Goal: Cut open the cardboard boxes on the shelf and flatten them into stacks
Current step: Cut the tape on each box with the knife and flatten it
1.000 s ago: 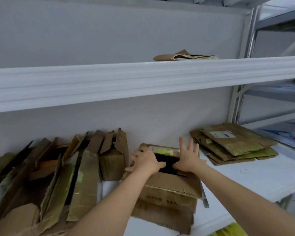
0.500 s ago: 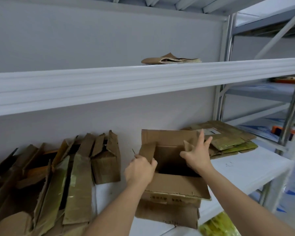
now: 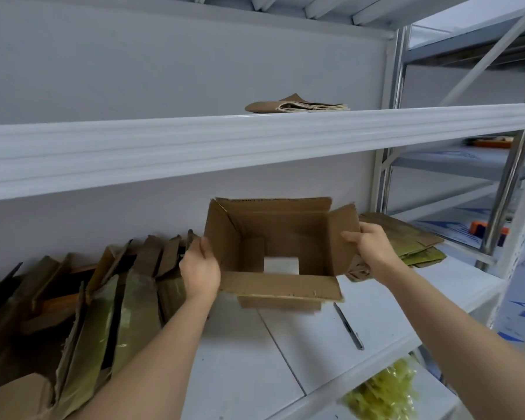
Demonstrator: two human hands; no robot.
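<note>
The box (image 3: 281,250) is held up above the shelf (image 3: 285,344), at 12 o'clock from the person, open at top and bottom so the white shelf shows through it. The left hand (image 3: 200,269) grips its 9 o'clock wall, thumb inside; the right hand (image 3: 372,248) grips the 3 o'clock flap, thumb on its inner face. A cutter (image 3: 348,326) lies on the shelf at 5 o'clock of the box. Flattened cardboard (image 3: 82,301) leans at 8 o'clock; a flat stack (image 3: 412,242) lies at 3 o'clock
</note>
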